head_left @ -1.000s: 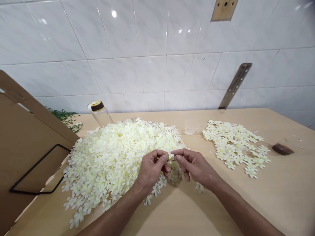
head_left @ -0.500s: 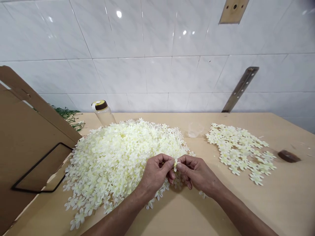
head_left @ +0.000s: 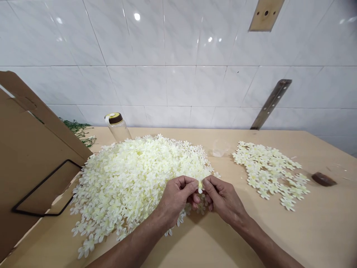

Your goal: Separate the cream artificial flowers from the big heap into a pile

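Observation:
Between my two hands is a small pale yellow artificial flower, pinched from both sides. My left hand grips it with thumb and forefinger, the other fingers curled below. From the right, my right hand pinches the same flower. Both hands are at the front right edge of a large heap of loose cream-white artificial flowers. Part of the held flower is hidden by my fingertips. On the right, a flatter group of the same flowers is spread over the table.
A cardboard box stands at the left, with a black wire frame against it. A clear bottle, green artificial stems, a small clear cup and a dark brown lump are on the wooden table.
The camera view has shifted slightly. My right hand's fingers have drawn in closer around the flower, which both hands still hold in nearly the same spot.

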{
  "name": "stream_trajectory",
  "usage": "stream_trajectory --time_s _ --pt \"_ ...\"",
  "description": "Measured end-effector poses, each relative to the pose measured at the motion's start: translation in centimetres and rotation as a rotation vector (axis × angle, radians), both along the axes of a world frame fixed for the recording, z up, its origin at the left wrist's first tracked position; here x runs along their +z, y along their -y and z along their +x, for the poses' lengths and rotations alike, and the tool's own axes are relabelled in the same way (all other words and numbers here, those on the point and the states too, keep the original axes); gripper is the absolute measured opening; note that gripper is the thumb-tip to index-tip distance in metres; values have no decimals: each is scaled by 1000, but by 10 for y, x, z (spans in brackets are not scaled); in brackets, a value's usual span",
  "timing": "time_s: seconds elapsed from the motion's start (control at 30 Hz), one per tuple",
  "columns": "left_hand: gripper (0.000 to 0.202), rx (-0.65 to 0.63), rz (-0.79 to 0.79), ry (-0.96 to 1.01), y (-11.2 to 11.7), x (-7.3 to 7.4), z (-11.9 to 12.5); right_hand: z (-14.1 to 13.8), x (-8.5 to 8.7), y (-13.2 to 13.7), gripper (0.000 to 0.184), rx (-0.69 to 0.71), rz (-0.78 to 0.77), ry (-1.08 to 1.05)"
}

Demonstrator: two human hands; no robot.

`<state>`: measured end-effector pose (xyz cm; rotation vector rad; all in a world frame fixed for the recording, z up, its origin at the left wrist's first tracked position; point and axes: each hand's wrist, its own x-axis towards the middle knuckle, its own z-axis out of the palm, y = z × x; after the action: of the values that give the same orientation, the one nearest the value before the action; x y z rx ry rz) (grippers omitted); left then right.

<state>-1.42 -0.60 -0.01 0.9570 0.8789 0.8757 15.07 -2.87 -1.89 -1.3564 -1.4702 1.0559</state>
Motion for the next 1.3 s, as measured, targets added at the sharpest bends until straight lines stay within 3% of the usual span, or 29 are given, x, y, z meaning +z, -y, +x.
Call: stream_trajectory --time_s 0.1,0.3,0.4,0.6,0.9,1.2,1.3 --pt "29 27 16 -10 -1 1 -1 1 1 1 31 -10 83 55" --pt "24 54 -6 -41 -2 6 -4 2 11 2 18 -15 412 186" --pt "28 34 -72 18 -2 4 -4 1 13 2 16 -11 457 231" --pt "36 -53 -166 129 3 0 0 2 11 1 15 -43 451 204" --pt "39 -30 -178 205 2 -3 2 0 11 2 14 -74 425 115" --pt "40 -36 -122 104 1 -7 3 6 17 3 35 -177 154 41" --pt "38 3 -85 95 0 -6 2 17 18 -3 36 -290 164 53"
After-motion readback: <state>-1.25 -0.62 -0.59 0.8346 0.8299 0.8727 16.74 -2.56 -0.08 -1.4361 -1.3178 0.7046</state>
